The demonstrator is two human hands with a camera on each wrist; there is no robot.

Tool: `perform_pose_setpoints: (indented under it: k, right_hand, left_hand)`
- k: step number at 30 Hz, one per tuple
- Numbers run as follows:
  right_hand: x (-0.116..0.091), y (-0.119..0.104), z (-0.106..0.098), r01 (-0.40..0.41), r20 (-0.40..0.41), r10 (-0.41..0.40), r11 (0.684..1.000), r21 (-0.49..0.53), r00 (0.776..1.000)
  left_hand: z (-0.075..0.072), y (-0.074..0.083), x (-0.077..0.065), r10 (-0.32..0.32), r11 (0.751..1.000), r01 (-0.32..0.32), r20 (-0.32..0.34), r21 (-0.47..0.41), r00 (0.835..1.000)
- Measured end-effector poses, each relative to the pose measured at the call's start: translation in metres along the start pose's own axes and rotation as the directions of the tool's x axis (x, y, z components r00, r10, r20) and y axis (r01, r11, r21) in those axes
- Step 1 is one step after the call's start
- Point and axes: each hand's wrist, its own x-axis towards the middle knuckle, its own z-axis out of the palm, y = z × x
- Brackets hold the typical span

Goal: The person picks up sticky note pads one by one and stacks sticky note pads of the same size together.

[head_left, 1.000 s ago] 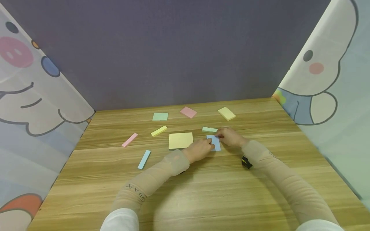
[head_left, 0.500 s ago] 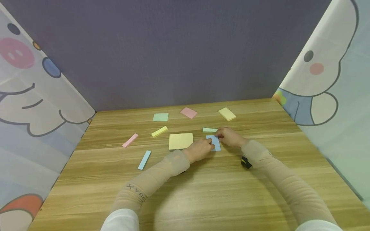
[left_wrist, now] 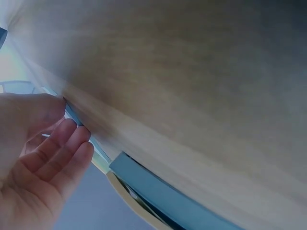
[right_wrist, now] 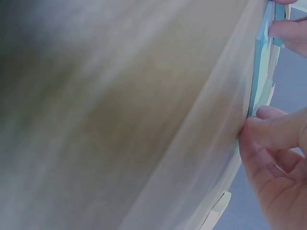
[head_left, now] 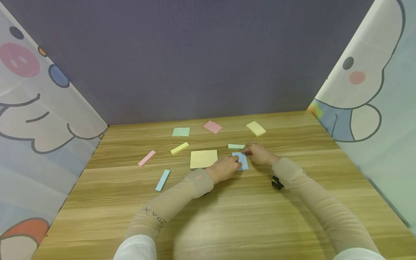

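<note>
A small blue sticky note pad (head_left: 243, 160) lies on the wooden table between the two hands. My left hand (head_left: 225, 169) comes from the left and holds it, index finger and thumb at its left part. At its upper right corner my right hand (head_left: 259, 154) pinches the edge with thumb and fingertips. The right wrist view shows the pad's side (right_wrist: 259, 72) running between both hands. A pale green sticky strip pad (head_left: 235, 146) lies just beyond, its right end close to the right hand. Partly behind the left hand is a larger pale yellow sticky note pad (head_left: 203, 159).
Along the back lie a green pad (head_left: 180, 131), a pink pad (head_left: 212, 127) and a yellow pad (head_left: 255, 128). Yellow (head_left: 180, 148), pink (head_left: 147, 158) and blue (head_left: 162, 180) strip pads lie to the left. A grey panel (head_left: 208, 65) rises behind the table.
Both hands stay on the blue sticky note pad with hardly any movement. The head view has shifted very slightly; the other pads lie as before.
</note>
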Motion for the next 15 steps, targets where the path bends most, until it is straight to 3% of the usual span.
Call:
perform_pose_setpoints:
  k: [9, 15]
  right_hand:
    - [-0.006, 0.002, -0.003, 0.023, 0.012, -0.022, 0.999, -0.026, 1.0]
    - [-0.011, -0.001, -0.007, -0.03, 0.104, 0.031, 0.999, -0.018, 0.994]
  left_hand:
    - [-0.004, -0.006, -0.014, -0.026, 0.994, 0.023, -0.025, -0.106, 0.999]
    - [-0.009, -0.016, -0.028, -0.059, 0.972, 0.053, -0.017, -0.229, 0.998]
